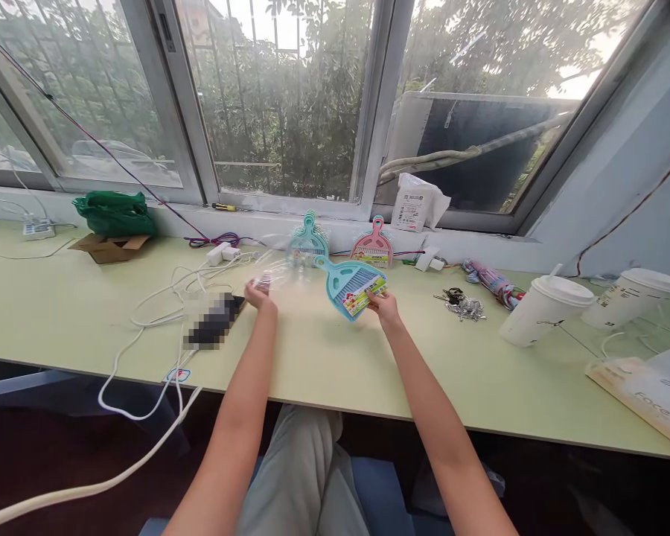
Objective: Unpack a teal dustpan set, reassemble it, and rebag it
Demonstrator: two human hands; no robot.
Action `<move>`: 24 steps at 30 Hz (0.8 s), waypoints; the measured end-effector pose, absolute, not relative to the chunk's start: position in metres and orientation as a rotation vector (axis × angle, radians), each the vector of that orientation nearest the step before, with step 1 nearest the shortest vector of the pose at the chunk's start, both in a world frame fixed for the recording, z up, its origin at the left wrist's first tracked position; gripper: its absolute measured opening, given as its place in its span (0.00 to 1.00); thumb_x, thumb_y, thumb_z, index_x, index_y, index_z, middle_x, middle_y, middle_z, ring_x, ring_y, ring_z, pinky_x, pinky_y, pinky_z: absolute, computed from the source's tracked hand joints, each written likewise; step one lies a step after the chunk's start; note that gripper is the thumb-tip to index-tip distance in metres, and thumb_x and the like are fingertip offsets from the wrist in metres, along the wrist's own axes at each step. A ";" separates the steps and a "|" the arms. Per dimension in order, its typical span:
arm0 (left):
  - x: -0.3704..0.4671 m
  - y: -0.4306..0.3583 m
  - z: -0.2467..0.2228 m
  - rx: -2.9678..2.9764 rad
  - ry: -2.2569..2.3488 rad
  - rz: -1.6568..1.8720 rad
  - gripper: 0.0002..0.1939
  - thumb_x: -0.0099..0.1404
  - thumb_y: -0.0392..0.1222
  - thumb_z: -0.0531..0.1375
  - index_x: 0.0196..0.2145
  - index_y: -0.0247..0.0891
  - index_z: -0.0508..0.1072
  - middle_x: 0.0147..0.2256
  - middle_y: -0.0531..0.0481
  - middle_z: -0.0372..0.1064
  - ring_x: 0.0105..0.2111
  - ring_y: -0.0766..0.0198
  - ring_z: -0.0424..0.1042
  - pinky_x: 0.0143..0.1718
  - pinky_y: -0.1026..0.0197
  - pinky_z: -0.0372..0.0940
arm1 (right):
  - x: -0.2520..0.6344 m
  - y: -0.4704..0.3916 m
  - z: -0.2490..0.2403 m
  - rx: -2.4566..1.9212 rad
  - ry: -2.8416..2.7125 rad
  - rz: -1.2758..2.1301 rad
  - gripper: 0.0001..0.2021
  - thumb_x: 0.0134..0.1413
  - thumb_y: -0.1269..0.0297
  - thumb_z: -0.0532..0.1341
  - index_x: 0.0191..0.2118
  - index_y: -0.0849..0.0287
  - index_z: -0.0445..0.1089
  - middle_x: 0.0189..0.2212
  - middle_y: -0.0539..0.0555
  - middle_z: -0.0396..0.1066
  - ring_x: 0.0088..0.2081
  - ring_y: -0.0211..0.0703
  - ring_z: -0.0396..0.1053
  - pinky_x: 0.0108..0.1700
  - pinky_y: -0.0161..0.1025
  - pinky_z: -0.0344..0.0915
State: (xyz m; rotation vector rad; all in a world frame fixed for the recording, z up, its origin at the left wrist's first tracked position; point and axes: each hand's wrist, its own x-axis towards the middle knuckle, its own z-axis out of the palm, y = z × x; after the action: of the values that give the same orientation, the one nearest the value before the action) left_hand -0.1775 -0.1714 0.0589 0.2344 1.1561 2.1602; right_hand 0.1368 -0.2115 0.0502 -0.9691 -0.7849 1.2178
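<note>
Turquoise dustpan (346, 287) in pinch of right hand (387, 308); clear film (295, 272), outline blurred, apparently gripped by left hand (260, 294).

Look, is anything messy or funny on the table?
Yes, the white cables at the left look messy: they lie in loose loops and sag over the edge of the table. I see nothing spilled.

Clear plastic wrapping (284, 275) is blurred; a flat black device (214, 321) is pixelated; a white-and-peach packet (642, 394) is cropped at right.
</note>
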 end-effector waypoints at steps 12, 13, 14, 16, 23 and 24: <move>-0.109 -0.181 0.041 0.911 0.885 1.189 0.25 0.61 0.61 0.56 0.47 0.39 0.69 0.47 0.39 0.72 0.43 0.58 0.74 0.45 0.55 0.68 | 0.123 -0.208 0.028 -0.896 -0.680 1.215 0.15 0.39 0.69 0.72 0.34 0.59 0.68 0.32 0.52 0.76 0.33 0.41 0.75 0.35 0.37 0.76; -0.099 -0.183 0.039 0.995 0.866 1.108 0.28 0.59 0.62 0.58 0.48 0.39 0.70 0.46 0.39 0.73 0.42 0.56 0.74 0.44 0.54 0.68 | 0.119 -0.209 0.027 -0.894 -0.719 1.232 0.16 0.39 0.68 0.73 0.34 0.59 0.68 0.32 0.52 0.76 0.32 0.41 0.75 0.35 0.37 0.76; -0.092 -0.185 0.036 1.056 0.862 1.069 0.29 0.57 0.63 0.60 0.48 0.39 0.70 0.45 0.40 0.73 0.41 0.55 0.74 0.43 0.52 0.68 | 0.115 -0.211 0.027 -0.893 -0.760 1.251 0.16 0.40 0.67 0.73 0.35 0.59 0.68 0.32 0.52 0.76 0.32 0.41 0.76 0.35 0.37 0.76; -0.082 -0.188 0.033 1.112 0.876 1.093 0.31 0.53 0.62 0.63 0.48 0.38 0.70 0.43 0.41 0.74 0.40 0.53 0.74 0.42 0.52 0.68 | 0.111 -0.212 0.028 -0.939 -0.845 1.294 0.15 0.44 0.62 0.71 0.36 0.60 0.68 0.30 0.53 0.76 0.30 0.41 0.75 0.33 0.37 0.75; -0.095 -0.175 0.030 0.942 1.045 1.379 0.25 0.56 0.61 0.60 0.43 0.39 0.70 0.41 0.44 0.73 0.42 0.57 0.72 0.40 0.59 0.67 | 0.169 -0.200 0.034 -1.161 -0.570 1.141 0.30 0.60 0.39 0.43 0.22 0.59 0.62 0.11 0.46 0.58 0.09 0.28 0.51 0.11 0.26 0.46; -0.097 -0.175 0.031 0.931 1.054 1.388 0.25 0.57 0.61 0.59 0.43 0.39 0.70 0.41 0.45 0.72 0.42 0.58 0.72 0.39 0.59 0.66 | 0.184 -0.199 0.034 -1.125 -0.504 1.128 0.33 0.60 0.36 0.39 0.21 0.58 0.60 0.09 0.45 0.54 0.09 0.27 0.47 0.11 0.27 0.43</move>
State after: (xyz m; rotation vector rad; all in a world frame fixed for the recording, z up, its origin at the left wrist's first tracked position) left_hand -0.0968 -0.1747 0.0308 0.9312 1.0544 1.3881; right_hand 0.1836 -0.1989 0.0342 -1.1251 -0.5043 1.1276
